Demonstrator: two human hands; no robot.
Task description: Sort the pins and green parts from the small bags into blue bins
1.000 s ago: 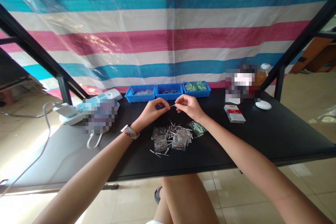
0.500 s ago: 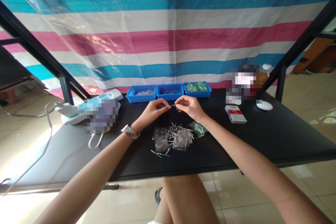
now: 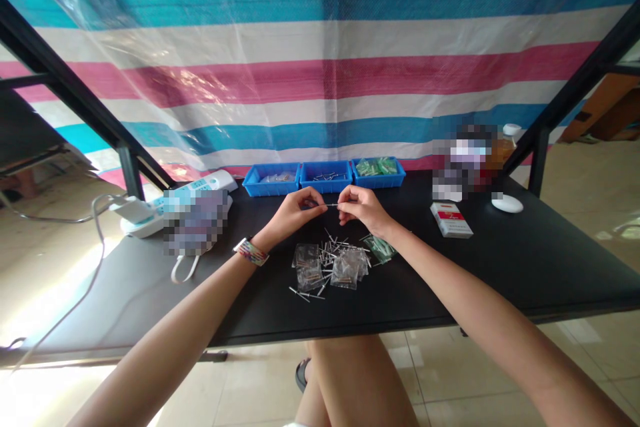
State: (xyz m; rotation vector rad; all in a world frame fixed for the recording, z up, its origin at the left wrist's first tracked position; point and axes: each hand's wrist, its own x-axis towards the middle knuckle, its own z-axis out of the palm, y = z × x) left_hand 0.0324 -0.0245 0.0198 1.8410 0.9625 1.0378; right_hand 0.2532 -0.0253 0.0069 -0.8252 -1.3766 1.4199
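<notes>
Between my two hands a thin silvery blind rivet [image 3: 331, 205] is stretched level, one end in each pinch. My left hand [image 3: 300, 208] has thumb and forefinger closed on its left end. My right hand [image 3: 364, 210] pinches the other end, its remaining fingers curled. Below them on the table lies a loose pile of similar rivets [image 3: 327, 255]. Small clear bags [image 3: 345, 269] with brownish pins inside lie on and beside the pile. A green bag [image 3: 380, 249] of slim pieces is partly behind my right wrist.
Three blue bins stand at the back: the left bin [image 3: 247, 185] with clear bags, the middle bin [image 3: 326, 185] with rivets, the right bin [image 3: 380, 181] with green bags. A power strip [image 3: 200, 185] is left; a cigarette box [image 3: 451, 220] and white mouse [image 3: 507, 203] are right.
My hands have drawn slightly apart, so more of the rivet shows between the fingertips. The pile and bins look unchanged; the whole view has shifted slightly.
</notes>
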